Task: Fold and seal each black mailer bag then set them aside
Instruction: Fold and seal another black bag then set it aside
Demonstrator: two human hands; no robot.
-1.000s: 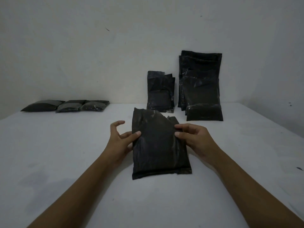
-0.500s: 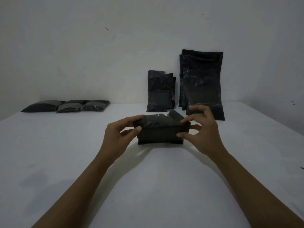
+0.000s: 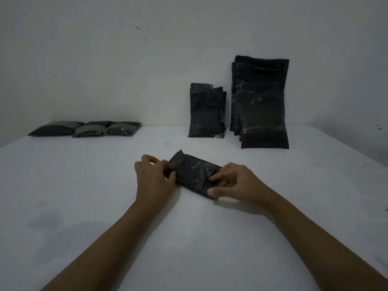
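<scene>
We are folding a black mailer bag (image 3: 195, 175) that is lying slantwise on the white counter (image 3: 84, 185), right in front of us. Our left hand (image 3: 154, 181) is pinching its left end, fingers curled around the flap; our right hand (image 3: 233, 184) is gripping the right end, thumb and fingertips pressing the fold flat. Sealing looks like the step in hand. Next, we judge, it is going beside the three finished packs (image 3: 86, 128) at far left. Two stacks of bags (image 3: 260, 101) are leaning against the wall.

Your left hand (image 3: 154, 179) and right hand (image 3: 233, 183) pinch the folded mailer bag (image 3: 194, 175) at both ends — near the leaning bag stacks (image 3: 260, 101).
</scene>
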